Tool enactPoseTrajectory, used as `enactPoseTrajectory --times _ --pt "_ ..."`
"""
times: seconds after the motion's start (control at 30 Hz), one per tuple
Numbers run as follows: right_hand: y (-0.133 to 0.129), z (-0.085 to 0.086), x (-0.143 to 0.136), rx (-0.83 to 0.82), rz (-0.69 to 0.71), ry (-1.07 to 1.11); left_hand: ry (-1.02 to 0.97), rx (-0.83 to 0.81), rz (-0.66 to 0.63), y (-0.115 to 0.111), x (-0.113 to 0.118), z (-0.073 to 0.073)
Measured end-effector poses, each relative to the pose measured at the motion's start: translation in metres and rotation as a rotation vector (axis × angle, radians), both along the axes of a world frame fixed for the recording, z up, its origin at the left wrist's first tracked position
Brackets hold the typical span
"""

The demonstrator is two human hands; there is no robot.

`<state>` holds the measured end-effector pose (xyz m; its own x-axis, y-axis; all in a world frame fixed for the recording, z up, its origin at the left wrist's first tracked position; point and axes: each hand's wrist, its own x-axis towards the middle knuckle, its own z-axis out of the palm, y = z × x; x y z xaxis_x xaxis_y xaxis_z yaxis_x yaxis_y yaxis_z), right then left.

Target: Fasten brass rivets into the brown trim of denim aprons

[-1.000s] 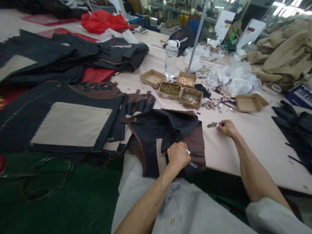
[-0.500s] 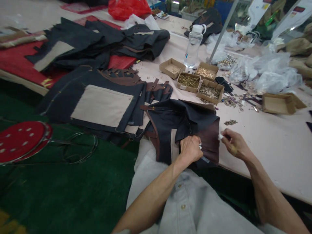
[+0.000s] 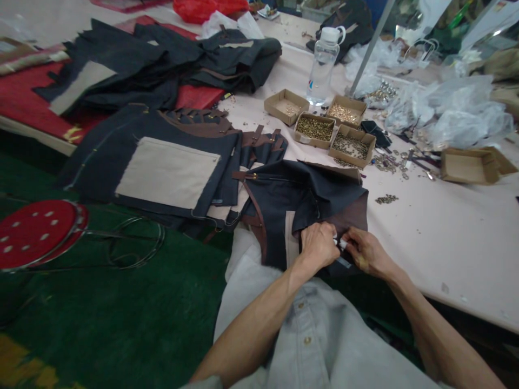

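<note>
A: Your left hand [image 3: 318,244]?
B: Fisted tight on the dark apron [image 3: 302,202] at the table's near edge [image 3: 430,243], bunching the cloth against a small white piece [image 3: 336,242].
A: Right of that grip?
B: Your right hand [image 3: 365,251] meets it, fingertips pinching the same white piece.
A: Beyond the grip?
B: Loose rivets [image 3: 386,199] up and right, well apart. Farther back, cardboard trays of hardware [image 3: 315,130], then a water bottle [image 3: 322,67].
</note>
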<state>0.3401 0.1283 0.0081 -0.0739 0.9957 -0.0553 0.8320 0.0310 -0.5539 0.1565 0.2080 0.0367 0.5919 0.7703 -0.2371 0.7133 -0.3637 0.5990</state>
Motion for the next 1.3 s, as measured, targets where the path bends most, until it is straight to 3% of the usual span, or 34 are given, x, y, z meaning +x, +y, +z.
enactPoseTrajectory --times 0.23,0.63,0.87,0.97,1.13,1.3 --pt "0.02 0.009 0.0 -0.276 -0.202 0.125 -0.023 0.01 -0.003 0.0 0.0 -0.003" --pt "0.051 0.007 0.011 -0.502 -0.181 0.305 -0.052 0.037 0.047 0.003 -0.004 -0.007" --pt "0.063 -0.003 0.011 -0.528 -0.175 0.223 -0.07 0.055 0.055 0.007 -0.006 -0.011" --pt "0.068 -0.005 0.011 -0.449 -0.157 0.124 -0.075 0.045 0.035 0.009 -0.006 -0.013" --pt "0.074 0.003 0.01 -0.463 -0.108 0.062 -0.096 0.052 0.032 0.011 -0.006 -0.012" --pt "0.063 0.008 0.012 -0.448 -0.13 0.085 -0.091 0.076 0.036 0.009 -0.019 -0.003"
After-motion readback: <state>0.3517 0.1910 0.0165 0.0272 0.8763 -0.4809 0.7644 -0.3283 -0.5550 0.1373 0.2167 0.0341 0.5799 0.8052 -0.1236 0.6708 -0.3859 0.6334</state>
